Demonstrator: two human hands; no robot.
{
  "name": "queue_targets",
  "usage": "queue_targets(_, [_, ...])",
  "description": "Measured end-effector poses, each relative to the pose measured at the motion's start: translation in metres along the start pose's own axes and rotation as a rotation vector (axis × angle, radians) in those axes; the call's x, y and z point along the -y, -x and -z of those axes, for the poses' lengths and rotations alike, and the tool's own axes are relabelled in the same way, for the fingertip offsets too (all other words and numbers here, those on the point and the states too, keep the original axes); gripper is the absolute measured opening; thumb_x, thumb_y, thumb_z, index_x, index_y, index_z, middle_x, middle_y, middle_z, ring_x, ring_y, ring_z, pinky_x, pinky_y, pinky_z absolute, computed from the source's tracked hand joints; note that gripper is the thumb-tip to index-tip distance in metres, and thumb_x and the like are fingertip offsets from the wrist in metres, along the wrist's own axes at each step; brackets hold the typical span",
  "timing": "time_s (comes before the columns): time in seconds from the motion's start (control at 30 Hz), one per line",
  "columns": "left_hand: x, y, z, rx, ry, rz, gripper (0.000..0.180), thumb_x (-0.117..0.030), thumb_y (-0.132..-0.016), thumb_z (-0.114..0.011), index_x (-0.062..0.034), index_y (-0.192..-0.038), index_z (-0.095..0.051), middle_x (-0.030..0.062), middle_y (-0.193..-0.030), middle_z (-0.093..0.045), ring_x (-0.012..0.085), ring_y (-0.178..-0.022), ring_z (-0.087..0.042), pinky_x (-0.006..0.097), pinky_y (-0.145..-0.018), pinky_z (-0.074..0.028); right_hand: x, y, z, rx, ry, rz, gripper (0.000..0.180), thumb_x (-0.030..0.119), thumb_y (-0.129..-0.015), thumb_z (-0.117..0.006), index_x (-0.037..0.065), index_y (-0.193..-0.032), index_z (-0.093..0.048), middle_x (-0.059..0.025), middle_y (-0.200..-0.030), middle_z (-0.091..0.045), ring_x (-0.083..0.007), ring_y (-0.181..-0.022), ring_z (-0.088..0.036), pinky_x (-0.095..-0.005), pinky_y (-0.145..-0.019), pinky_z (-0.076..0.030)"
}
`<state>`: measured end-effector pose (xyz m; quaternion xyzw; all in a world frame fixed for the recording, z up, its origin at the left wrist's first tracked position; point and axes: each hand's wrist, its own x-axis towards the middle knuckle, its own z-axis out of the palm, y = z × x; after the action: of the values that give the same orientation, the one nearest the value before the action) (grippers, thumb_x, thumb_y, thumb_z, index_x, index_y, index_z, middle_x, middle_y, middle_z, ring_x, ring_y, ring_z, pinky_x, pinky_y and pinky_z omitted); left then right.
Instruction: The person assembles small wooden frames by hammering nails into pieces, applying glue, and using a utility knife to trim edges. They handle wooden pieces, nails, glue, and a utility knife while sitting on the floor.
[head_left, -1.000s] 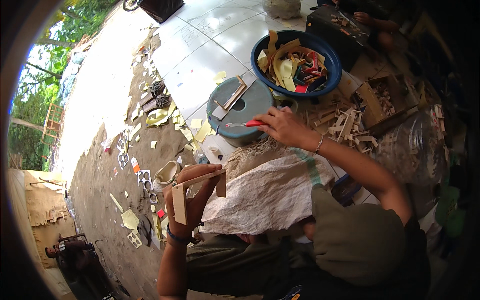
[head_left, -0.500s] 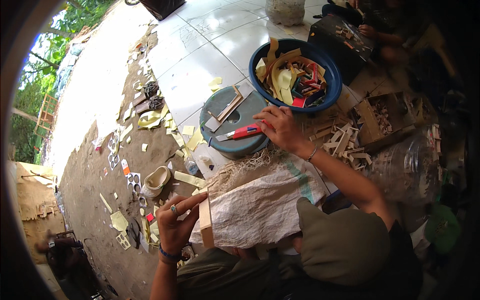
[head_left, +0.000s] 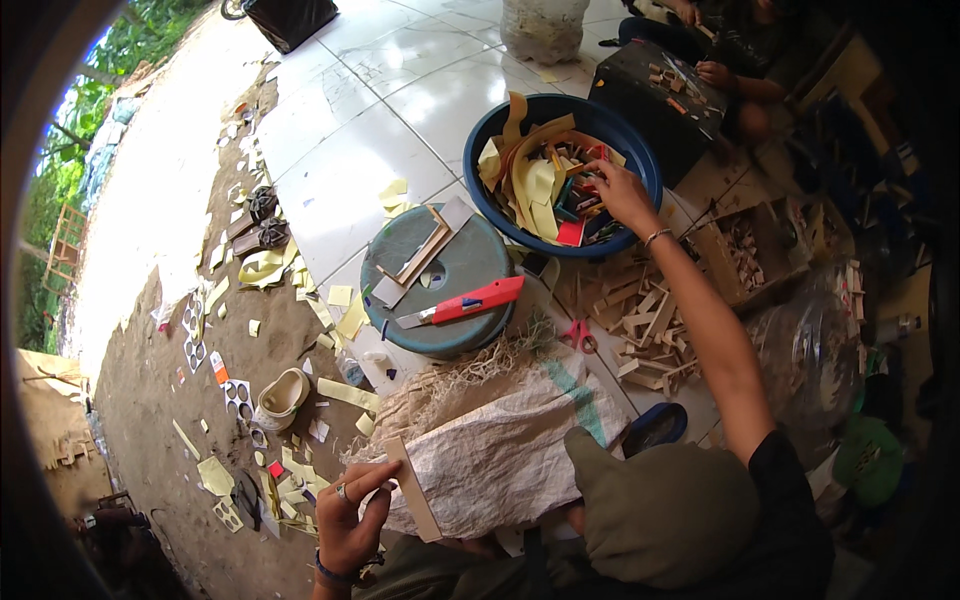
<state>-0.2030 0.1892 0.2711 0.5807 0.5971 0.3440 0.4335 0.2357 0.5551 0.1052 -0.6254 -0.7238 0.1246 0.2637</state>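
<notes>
In my left hand [head_left: 350, 520] a flat, light brown strip of wood or board [head_left: 413, 488] is pinched between thumb and fingers, above the white woven sack [head_left: 490, 455] over my lap. My right hand [head_left: 622, 195] reaches into a blue basin [head_left: 478, 205], fingers stretched and slightly apart, touching the scraps there; nothing is plainly held. The basin holds curled yellow sheets [head_left: 541, 185] and small coloured pieces. On the round grey-green stool [head_left: 390, 255] lie a red utility knife [head_left: 480, 298], its blade pointing left, and a narrow wooden frame piece on a grey strip [head_left: 422, 262].
Right of the sack lie a pile of wooden pieces [head_left: 655, 335], red-handled scissors [head_left: 580, 336] and an open box [head_left: 745, 245] of small pieces. Another person sits beyond a black box [head_left: 655, 105]. Yellow scraps and a beige clog [head_left: 283, 395] litter the ground at left.
My right hand has left the utility knife on the stool and moved right into the basin. My left hand still holds the strip, now turned flatter toward view. The whole view has shifted slightly.
</notes>
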Motion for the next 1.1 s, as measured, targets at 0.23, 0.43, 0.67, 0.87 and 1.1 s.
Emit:
queue_targets(0.23, [0.03, 0.016, 0.007, -0.088, 0.298, 0.046, 0.03, -0.001, -0.088, -0.076, 0.003, -0.114, -0.06, 0.0136, -0.107, -0.067, 0.0198, -0.096, -0.068, 0.034, -0.088, -0.056, -0.008, -0.025, -0.019, 0.13, -0.128, 0.011, 0.038, 0.036, -0.097, -0.068, 0.014, -0.128, -0.067, -0.0165, -0.115, -0.069, -0.0331, -0.105, -0.069, -0.039, -0.091, -0.054])
queue_targets(0.43, [0.046, 0.029, 0.01, -0.1, 0.318, 0.204, 0.05, 0.007, -0.072, -0.087, -0.0026, -0.11, -0.057, 0.0058, -0.109, -0.056, 0.0164, -0.098, -0.062, 0.032, -0.094, -0.052, -0.001, -0.01, -0.047, 0.267, 0.101, 0.122, 0.037, 0.041, -0.09, -0.075, 0.013, -0.113, -0.071, -0.0152, -0.132, -0.053, -0.0381, -0.108, -0.067, -0.0478, -0.094, -0.054])
queue_targets(0.67, [0.048, 0.027, 0.011, -0.114, 0.286, 0.358, 0.032, 0.011, -0.089, -0.073, -0.0008, -0.114, -0.056, 0.0098, -0.103, -0.069, 0.0185, -0.099, -0.07, 0.033, -0.088, -0.056, 0.015, 0.001, -0.049, 0.182, 0.16, 0.099, 0.036, 0.041, -0.09, -0.073, 0.014, -0.113, -0.071, -0.0134, -0.125, -0.056, -0.0384, -0.104, -0.067, -0.0499, -0.092, -0.054])
queue_targets(0.87, [0.036, 0.022, 0.007, -0.082, 0.319, 0.357, 0.026, -0.004, -0.102, -0.063, -0.0027, -0.124, -0.048, 0.0188, -0.107, -0.073, 0.0234, -0.091, -0.073, 0.032, -0.079, -0.057, 0.044, -0.006, -0.072, -0.115, 0.256, 0.395, 0.041, 0.049, -0.093, -0.07, 0.012, -0.112, -0.071, -0.014, -0.115, -0.061, -0.0356, -0.1, -0.066, -0.0478, -0.089, -0.051])
queue_targets(1.1, [0.035, 0.021, 0.007, -0.102, 0.315, 0.35, 0.024, -0.014, -0.107, -0.057, -0.0035, -0.126, -0.047, 0.0177, -0.109, -0.072, 0.023, -0.087, -0.073, 0.03, -0.074, -0.056, 0.071, -0.005, -0.103, 0.266, 0.136, 0.042, 0.047, 0.043, -0.097, -0.063, 0.009, -0.129, -0.06, -0.021, -0.114, -0.069, -0.0417, -0.107, -0.065, -0.0517, -0.091, -0.051])
